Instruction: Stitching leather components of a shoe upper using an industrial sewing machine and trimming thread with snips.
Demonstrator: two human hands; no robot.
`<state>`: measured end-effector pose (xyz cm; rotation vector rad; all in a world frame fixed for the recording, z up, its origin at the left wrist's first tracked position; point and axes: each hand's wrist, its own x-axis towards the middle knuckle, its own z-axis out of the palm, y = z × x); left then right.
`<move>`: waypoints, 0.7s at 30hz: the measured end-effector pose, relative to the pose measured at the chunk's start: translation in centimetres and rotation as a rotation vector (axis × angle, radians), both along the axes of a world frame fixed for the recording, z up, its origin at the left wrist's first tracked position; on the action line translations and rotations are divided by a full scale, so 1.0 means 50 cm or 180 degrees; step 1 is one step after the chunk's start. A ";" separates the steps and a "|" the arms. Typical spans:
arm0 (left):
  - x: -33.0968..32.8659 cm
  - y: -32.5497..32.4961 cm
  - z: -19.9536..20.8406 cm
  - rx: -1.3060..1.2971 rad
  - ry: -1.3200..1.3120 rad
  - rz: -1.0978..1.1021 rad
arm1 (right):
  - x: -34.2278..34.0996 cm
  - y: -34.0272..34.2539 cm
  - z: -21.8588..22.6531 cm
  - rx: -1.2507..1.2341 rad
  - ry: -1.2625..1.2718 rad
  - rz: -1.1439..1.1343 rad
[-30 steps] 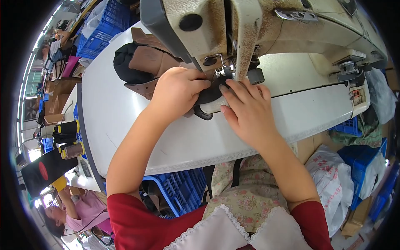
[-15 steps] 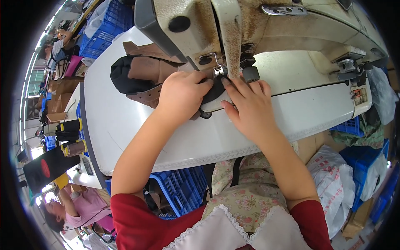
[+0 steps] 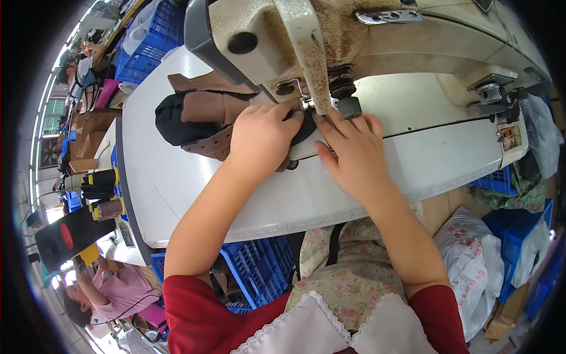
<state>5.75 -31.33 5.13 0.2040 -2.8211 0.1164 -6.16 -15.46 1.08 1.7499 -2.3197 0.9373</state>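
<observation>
A brown leather shoe upper (image 3: 203, 107) with black lining lies on the white machine bed, its right end under the sewing machine's presser foot (image 3: 307, 104). My left hand (image 3: 261, 134) presses on this end, thumb and fingers closed on its edge left of the needle area. My right hand (image 3: 355, 147) lies palm down just right of the foot. Its fingers are stretched out, the fingertips touching a black part of the work (image 3: 305, 130), and its thumb is apart on the bed. The needle point and the exact stitching spot are hidden.
The sewing machine's head (image 3: 259, 44) overhangs both hands, with a black knob (image 3: 349, 107) near my right fingers. A blue crate (image 3: 259, 271) stands below the table edge. White plastic bags (image 3: 469, 253) lie at right. Another person (image 3: 121, 289) sits at lower left.
The machine's head and presser foot appear slightly further left in view. My left hand and the upper have shifted a little downward. Both hands keep about the same hold.
</observation>
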 end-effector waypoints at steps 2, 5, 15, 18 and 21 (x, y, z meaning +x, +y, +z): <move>-0.002 0.001 -0.002 -0.0013 0.0014 0.0000 | 0.000 -0.001 0.000 -0.0002 0.0010 -0.0011; 0.000 0.000 -0.001 -0.0029 0.0077 0.0018 | 0.004 -0.004 0.004 -0.0031 -0.0013 -0.0002; 0.074 0.054 0.053 0.0290 0.0150 0.0198 | 0.014 -0.042 0.031 -0.0162 -0.0061 0.0305; 0.174 0.083 0.050 0.0394 0.0147 0.0527 | 0.018 -0.052 0.020 -0.0185 0.0068 0.0437; 0.192 0.078 0.033 0.0312 -0.0099 0.0661 | 0.017 -0.055 0.005 -0.0382 0.0152 0.0364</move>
